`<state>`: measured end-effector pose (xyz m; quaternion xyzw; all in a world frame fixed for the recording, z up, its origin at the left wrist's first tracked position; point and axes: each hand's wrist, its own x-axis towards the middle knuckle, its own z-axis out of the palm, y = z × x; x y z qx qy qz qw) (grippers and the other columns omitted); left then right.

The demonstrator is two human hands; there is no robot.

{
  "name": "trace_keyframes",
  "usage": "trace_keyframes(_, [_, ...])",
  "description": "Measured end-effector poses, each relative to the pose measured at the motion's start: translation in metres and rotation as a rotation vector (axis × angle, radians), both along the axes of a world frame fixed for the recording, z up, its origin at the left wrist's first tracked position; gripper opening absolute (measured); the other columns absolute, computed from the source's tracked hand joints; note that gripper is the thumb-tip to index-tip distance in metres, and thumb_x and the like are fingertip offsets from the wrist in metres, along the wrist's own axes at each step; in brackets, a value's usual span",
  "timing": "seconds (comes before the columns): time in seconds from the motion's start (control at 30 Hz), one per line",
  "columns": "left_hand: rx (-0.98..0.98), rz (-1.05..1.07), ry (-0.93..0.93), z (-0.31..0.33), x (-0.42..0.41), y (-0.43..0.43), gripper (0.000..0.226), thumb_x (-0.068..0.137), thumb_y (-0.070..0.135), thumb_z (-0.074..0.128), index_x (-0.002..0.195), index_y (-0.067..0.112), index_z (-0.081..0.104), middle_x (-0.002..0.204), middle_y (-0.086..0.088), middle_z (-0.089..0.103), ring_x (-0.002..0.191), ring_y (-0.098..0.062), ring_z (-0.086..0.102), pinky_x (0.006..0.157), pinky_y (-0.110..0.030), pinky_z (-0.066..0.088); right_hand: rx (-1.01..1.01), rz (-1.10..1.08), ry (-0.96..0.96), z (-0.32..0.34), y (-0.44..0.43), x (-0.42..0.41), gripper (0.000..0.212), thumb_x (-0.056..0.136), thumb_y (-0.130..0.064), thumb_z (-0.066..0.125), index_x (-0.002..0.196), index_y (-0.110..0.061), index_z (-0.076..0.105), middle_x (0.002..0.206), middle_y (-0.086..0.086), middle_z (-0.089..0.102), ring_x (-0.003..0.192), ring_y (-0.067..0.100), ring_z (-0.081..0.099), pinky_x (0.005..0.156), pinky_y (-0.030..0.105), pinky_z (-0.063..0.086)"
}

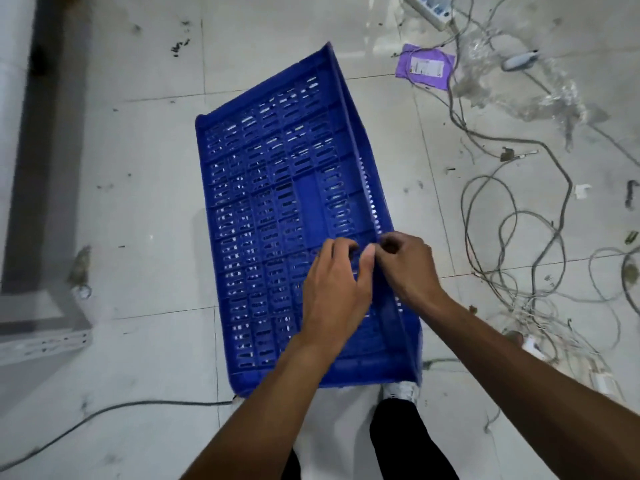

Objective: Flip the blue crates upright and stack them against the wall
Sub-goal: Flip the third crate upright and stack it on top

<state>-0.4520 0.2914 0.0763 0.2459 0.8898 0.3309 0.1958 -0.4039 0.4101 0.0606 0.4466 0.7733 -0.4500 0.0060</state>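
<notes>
1. Grip state: the right hand curls its fingers over the raised long edge of the blue perforated plastic crate, and is closed on that edge. The left hand lies on the slotted panel just beside it, thumb touching the same edge and fingers bent; whether it clamps the rim or only steadies it cannot be told.

2. Crate position: the crate sits on the pale tiled floor directly in front of the person, tilted, its right long side lifted and its left long side low. The broad slotted face is turned up toward the camera. No other crate is in view.

3. Handling judgement: the ribbed, slotted moulding suggests a stiff, fairly light shell that should pivot as one piece without flexing. The smooth plastic may slip in bare fingers, so hook the fingers over the rim lip or through a slot rather than pinching a flat panel.

4. Hold points: both hands are bunched at one spot near the close end. Spreading them along the long edge would probably give better control in the flip.

5. Surroundings: a tangle of grey cables lies on the floor to the right, well apart from the crate; a purple packet lies beyond. A single dark cable runs near the crate's near-left corner and could snag.
</notes>
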Motion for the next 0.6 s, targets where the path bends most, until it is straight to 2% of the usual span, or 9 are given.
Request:
trace_keyframes(0.13, [-0.041,0.162,-0.012,0.002,-0.030,-0.023,0.031,0.100,0.047,0.044,0.103,0.019,0.055,0.102,0.003,0.060,0.089,-0.020,0.059,0.078,-0.037,0.046,-0.015,0.183,0.070,0.006,-0.043,-0.023,0.028,0.087,-0.041,0.059,0.090,-0.017,0.072,0.083,-0.004,0.073,0.077,0.012,0.068,0.073,0.038,0.056])
trace_keyframes(0.23, [-0.070,0.237,0.008,0.003,-0.050,-0.051,0.030,0.098,0.049,0.048,0.095,0.020,0.055,0.094,0.006,0.060,0.084,-0.017,0.060,0.074,-0.034,0.046,-0.018,0.279,0.086,0.003,-0.073,-0.038,0.032,0.089,-0.047,0.056,0.094,-0.018,0.069,0.082,-0.004,0.071,0.075,0.015,0.066,0.071,0.042,0.055])
trace_keyframes(0.3, [-0.078,0.261,0.038,0.006,-0.061,-0.070,0.031,0.094,0.053,0.054,0.096,0.022,0.056,0.096,0.008,0.059,0.083,-0.013,0.059,0.075,-0.033,0.047,-0.038,0.362,0.095,0.000,-0.091,-0.046,0.034,0.091,-0.047,0.054,0.105,-0.018,0.066,0.086,-0.003,0.070,0.075,0.017,0.066,0.071,0.045,0.055])
trace_keyframes(0.4, [-0.177,0.254,0.170,0.007,-0.077,-0.092,0.038,0.087,0.055,0.060,0.105,0.021,0.059,0.108,0.002,0.049,0.088,-0.017,0.054,0.074,-0.034,0.048,-0.149,0.531,0.096,0.002,-0.112,-0.052,0.039,0.093,-0.049,0.052,0.121,-0.023,0.057,0.094,-0.003,0.071,0.079,0.018,0.068,0.072,0.047,0.055])
trace_keyframes(0.5, [-0.292,0.283,0.178,-0.002,-0.099,-0.119,0.043,0.086,0.045,0.067,0.110,0.012,0.056,0.113,-0.007,0.051,0.098,-0.024,0.054,0.078,-0.040,0.049,0.022,0.784,0.043,0.001,-0.133,-0.049,0.040,0.098,-0.052,0.044,0.133,-0.034,0.046,0.107,-0.007,0.072,0.088,0.021,0.068,0.076,0.041,0.054])
trace_keyframes(0.6, [-0.388,0.346,0.147,-0.017,-0.126,-0.160,0.038,0.087,0.028,0.069,0.110,0.002,0.054,0.114,-0.017,0.053,0.103,-0.034,0.055,0.082,-0.045,0.047,0.064,0.824,0.030,-0.011,-0.146,-0.037,0.041,0.103,-0.038,0.042,0.143,-0.035,0.039,0.094,-0.004,0.072,0.079,0.023,0.066,0.070,0.039,0.054])
